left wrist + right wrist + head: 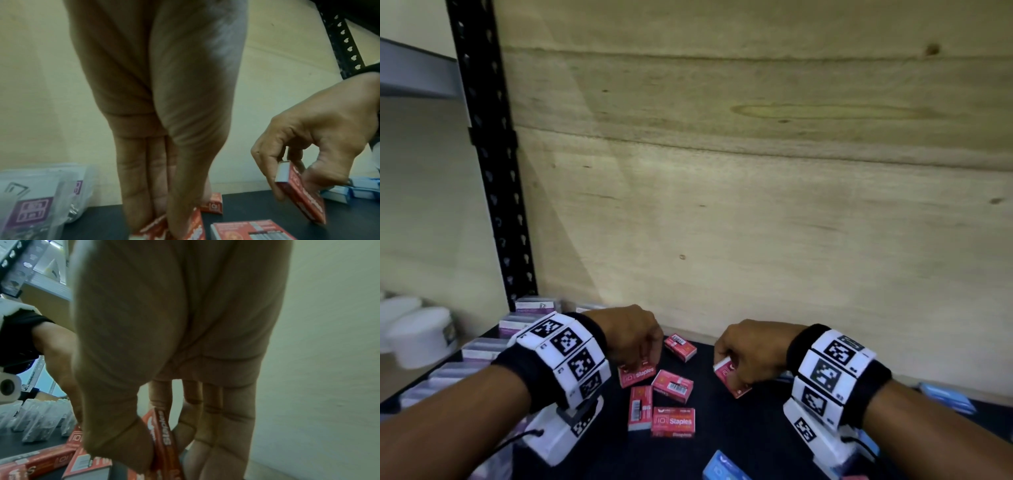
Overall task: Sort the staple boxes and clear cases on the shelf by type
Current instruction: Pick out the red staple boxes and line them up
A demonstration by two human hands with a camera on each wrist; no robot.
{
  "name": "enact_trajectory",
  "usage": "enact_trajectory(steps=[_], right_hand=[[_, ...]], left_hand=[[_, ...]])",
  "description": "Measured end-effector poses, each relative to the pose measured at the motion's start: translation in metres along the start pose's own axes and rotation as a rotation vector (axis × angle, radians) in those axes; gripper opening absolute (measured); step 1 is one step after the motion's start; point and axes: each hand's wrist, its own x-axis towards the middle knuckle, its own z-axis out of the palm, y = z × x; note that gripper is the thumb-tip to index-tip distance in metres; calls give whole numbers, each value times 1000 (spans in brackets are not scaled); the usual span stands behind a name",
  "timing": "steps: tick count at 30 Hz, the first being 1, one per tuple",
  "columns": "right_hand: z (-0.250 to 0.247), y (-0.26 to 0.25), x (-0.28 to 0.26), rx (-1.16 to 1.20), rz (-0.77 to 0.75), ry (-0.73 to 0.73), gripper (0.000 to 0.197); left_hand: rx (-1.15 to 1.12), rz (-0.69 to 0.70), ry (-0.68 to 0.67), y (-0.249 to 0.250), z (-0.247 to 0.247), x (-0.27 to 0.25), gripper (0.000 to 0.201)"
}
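Head view: both hands work over the black shelf (722,455), in front of a plywood back panel (756,171). The left hand (630,334) reaches down onto a red staple box (637,374) lettered "Staples"; its fingers curl over the box's far edge. The right hand (751,353) pinches a second red staple box (729,377), which is tilted. Four more red staple boxes (673,384) lie loose between and in front of the hands. A row of clear cases (482,349) with purple labels stands along the left side of the shelf, beside the black upright (493,171). Blue boxes (947,397) lie at the right edge and at the near edge.

Left wrist view: the left hand (164,113) points down, its fingers (135,178) together, thumb and fingers clamped on the red staple box (193,227) at the shelf. The right hand (320,134) holds its box (300,194) on edge, with only a lower corner near the shelf. Clear cases (30,194) stand at left.

Right wrist view: the right hand (174,337) has thumb and fingers (232,418) clamped on the red box (164,434), held edge-on. Clear cases (39,418) stand at left.
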Motion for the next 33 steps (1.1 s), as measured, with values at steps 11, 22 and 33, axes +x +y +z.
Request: enact_trajectory(steps=[11,22,33], right_hand=[[5,-7,17,-15,-56,-7,33],[-19,-8,42,-2,-39,51,35],[-25,-36,87,-313,9,-43,50]], left_hand=[[27,-40,-58,1,1,-1,43],[70,-13,45,-8,-11,5,35],[126,-26,37,-16,-18,10,33]])
